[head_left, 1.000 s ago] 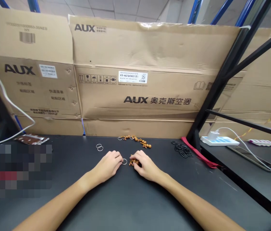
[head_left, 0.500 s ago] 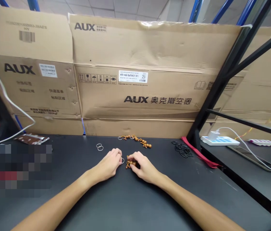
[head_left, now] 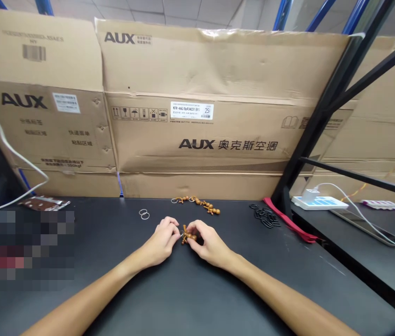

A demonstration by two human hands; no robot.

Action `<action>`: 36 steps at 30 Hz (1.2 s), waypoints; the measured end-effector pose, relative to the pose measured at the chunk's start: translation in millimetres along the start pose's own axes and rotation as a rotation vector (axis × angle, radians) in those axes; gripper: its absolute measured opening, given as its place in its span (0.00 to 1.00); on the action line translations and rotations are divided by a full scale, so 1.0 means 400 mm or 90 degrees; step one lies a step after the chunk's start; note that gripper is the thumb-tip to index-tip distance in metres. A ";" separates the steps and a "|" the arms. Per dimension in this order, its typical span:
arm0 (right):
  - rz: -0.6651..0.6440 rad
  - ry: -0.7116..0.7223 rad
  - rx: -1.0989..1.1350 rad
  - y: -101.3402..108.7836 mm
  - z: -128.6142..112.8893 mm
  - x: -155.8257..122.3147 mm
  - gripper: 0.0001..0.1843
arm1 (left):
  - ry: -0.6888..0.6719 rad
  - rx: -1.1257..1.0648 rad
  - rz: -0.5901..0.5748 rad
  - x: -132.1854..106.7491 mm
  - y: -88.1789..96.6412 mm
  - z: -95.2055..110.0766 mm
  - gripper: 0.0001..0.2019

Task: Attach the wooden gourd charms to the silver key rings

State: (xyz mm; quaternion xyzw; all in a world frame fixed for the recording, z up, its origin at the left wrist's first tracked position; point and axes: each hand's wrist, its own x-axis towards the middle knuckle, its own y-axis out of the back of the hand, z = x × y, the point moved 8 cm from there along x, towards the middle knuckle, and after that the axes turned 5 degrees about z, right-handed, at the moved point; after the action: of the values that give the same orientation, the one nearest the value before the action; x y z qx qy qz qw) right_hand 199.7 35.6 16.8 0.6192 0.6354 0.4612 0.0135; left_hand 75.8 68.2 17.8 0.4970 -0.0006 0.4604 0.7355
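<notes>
At the middle of the black table my two hands face each other. My left hand pinches a metal key ring between thumb and fingers. Close against that ring, my right hand grips a brown gourd pendant with a knotted cord. Whether ring and cord are joined cannot be made out. Behind the hands, several gourd pendants on cords lie near the cardboard, some with rings. To the left of them rest loose key rings, overlapping.
Black oval loops lie in a pile at the right, beside a red strap and a black metal frame post. Large cardboard panels stand behind. A brown packet sits at the left; a power strip is beyond the post.
My left hand has brought the key ring right, up to the cord of the gourd pendant. My right hand stays nearly in place. The view has shifted slightly.
</notes>
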 end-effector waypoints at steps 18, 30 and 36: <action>0.028 -0.007 -0.002 0.008 0.002 0.003 0.04 | -0.007 -0.047 -0.052 0.000 0.003 0.012 0.11; 0.050 0.026 0.052 0.017 -0.022 0.006 0.03 | 0.002 -0.101 -0.061 0.003 0.000 0.006 0.11; 0.055 0.053 0.050 0.014 -0.026 0.002 0.05 | 0.000 -0.120 -0.086 0.001 -0.007 0.006 0.11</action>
State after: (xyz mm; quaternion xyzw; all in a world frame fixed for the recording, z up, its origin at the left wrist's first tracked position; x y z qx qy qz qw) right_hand 197.9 29.3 26.7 0.6265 0.6257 0.4612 -0.0575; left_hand 79.2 66.6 17.2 0.4249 -0.0105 0.4076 0.8082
